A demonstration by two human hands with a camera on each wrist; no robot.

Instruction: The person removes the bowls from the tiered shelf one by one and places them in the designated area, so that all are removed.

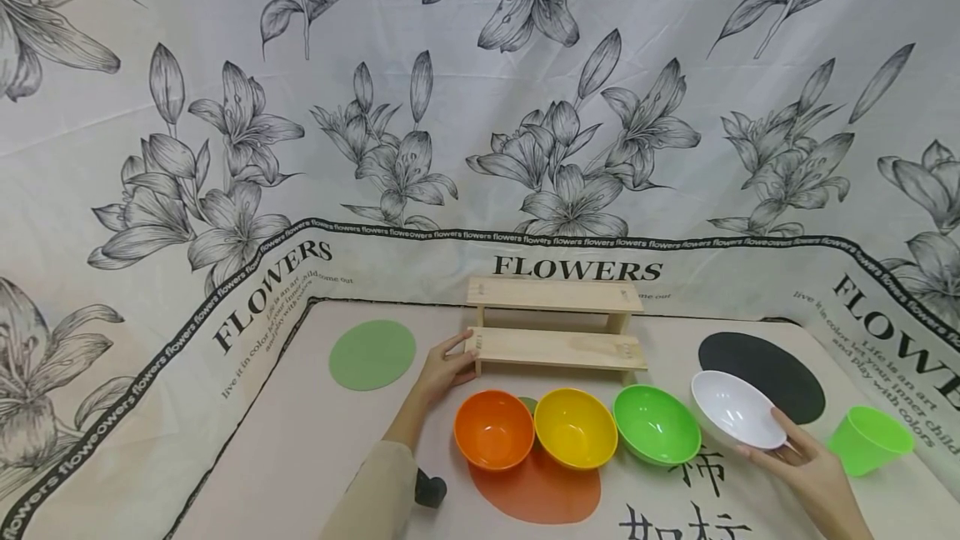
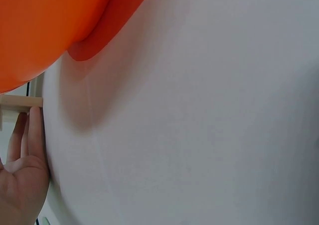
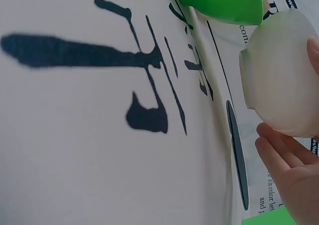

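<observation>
My right hand [image 1: 806, 461] grips the white bowl [image 1: 735, 408] by its right rim, thumb on the edge and fingers beneath. The right wrist view shows the underside of this white bowl [image 3: 281, 73] held off the tabletop. An orange bowl [image 1: 493, 430], a yellow bowl [image 1: 576, 429] and a green bowl [image 1: 657, 425] stand in a row to its left. At the left end of a two-tier wooden shelf [image 1: 558, 348], my left hand [image 1: 446, 369] touches the lower tier. Its fingers [image 2: 35, 132] look straight in the left wrist view.
A green cup [image 1: 870, 440] stands at the far right. Flat on the cloth are a black disc [image 1: 761, 373], a light green disc [image 1: 372, 354] and an orange-red disc [image 1: 540, 494]. A small dark object [image 1: 431, 490] lies beside the left sleeve. Flower-printed fabric [image 1: 525, 148] hangs behind.
</observation>
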